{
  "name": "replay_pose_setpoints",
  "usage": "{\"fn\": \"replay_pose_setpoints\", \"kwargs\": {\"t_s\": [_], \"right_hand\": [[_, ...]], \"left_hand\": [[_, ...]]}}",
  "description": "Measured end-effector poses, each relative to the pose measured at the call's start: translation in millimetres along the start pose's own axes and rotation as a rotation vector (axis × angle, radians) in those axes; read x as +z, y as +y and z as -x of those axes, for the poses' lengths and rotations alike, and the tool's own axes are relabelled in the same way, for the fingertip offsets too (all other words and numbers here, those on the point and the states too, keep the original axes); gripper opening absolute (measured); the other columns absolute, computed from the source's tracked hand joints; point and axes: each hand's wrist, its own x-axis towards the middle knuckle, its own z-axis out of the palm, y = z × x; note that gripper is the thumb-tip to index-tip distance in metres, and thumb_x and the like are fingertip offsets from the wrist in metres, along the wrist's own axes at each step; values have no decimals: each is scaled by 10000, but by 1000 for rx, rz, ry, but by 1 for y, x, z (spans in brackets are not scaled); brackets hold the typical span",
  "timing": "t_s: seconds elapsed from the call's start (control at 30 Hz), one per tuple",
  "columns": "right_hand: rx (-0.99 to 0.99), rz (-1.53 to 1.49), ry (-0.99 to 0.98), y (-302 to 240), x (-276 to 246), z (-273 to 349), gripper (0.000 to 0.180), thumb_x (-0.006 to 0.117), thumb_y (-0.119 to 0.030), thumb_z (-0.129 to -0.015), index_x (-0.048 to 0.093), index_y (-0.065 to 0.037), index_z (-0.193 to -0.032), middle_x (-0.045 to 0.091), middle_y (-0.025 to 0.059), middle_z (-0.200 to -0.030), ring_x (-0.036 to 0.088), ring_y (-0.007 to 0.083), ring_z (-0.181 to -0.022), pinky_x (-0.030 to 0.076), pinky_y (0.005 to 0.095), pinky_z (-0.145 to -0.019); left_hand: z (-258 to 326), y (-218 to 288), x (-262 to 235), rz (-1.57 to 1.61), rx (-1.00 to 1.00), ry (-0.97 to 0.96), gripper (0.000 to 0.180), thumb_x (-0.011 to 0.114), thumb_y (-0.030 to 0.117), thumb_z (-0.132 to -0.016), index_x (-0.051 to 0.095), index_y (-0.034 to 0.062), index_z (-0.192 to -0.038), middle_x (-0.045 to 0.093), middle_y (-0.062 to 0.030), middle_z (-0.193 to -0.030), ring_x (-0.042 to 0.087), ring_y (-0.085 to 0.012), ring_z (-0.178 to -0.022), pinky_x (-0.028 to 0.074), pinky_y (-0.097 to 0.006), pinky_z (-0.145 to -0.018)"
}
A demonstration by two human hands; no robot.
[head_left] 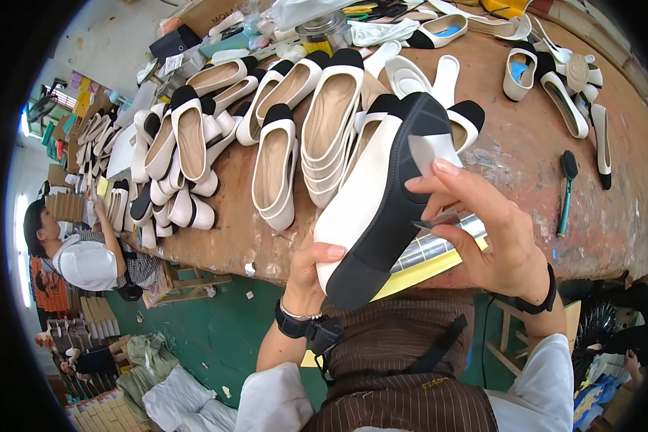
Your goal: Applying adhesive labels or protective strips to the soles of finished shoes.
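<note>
A white flat shoe (360,180) with a black toe is tilted on its side, its black sole (381,237) facing right. Around the heel end my left hand (306,270) is closed, the thumb pressed on the white upper. My right hand (500,237) is beside the front of the sole, its thumb and fingers pinching a small, thin silvery piece. Another shiny grey patch, like a clear sticker (426,150), lies against the sole at the fingertips. Below the shoe is a sheet of silvery squares (410,258) on yellow backing, partly hidden by shoe and hand.
White shoes with black toes, some stacked (331,129), others heaped (180,158), fill the table's left and middle. A green-handled brush (567,191) lies to the right. More shoes (554,93) and a tin (324,32) are farther back. Another person (86,252) is at the left edge.
</note>
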Motion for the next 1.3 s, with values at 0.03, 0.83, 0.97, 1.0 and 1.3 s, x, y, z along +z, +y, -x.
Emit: {"fn": "replay_pose_setpoints", "kwargs": {"t_s": [0.03, 0.83, 0.97, 1.0, 1.3], "right_hand": [[-6, -20, -13, -2, 3, 0, 805, 657, 207, -684, 396, -7, -1414, 637, 218, -1167, 648, 231, -808, 557, 302, -712], [404, 608, 474, 56, 14, 6, 1105, 869, -209, -655, 199, 16, -1504, 268, 215, -1539, 263, 327, -1432, 209, 415, -1174], [502, 362, 368, 50, 13, 49, 818, 755, -54, -757, 319, 5, -1446, 517, 185, -1329, 472, 304, -1276, 291, 445, -1125], [500, 469, 174, 47, 16, 80, 757, 752, -63, -754, 378, 4, -1408, 578, 184, -1244, 507, 310, -1231, 285, 458, -1118], [421, 516, -396, 57, 52, 140, 654, 691, -17, -755, 449, -16, -1363, 609, 186, -1121, 554, 390, -1115, 356, 569, -1052]], "left_hand": [[2, 1, -3, -10, -6, -12, 821, 638, 121, -658, 355, -111, -1393, 553, -257, -1291, 618, -317, -1129, 486, -371, -1002], [43, 23, -56, -111, 94, 192, 711, 688, 100, -549, 554, -121, -1211, 677, -192, -1030, 674, -250, -891, 536, -308, -837], [101, 106, -139, -417, 587, 628, 635, 639, 93, -594, 568, -99, -1195, 668, -163, -992, 645, -219, -752, 535, -302, -729], [81, 145, -105, -642, 808, 731, 557, 634, 85, -667, 564, -74, -1197, 646, -146, -972, 632, -199, -732, 524, -292, -730], [10, 369, -219, -2635, 800, 1232, 562, 702, 265, -834, 509, -30, -1272, 562, -285, -1234, 531, -470, -1098, 437, -494, -939]]}}
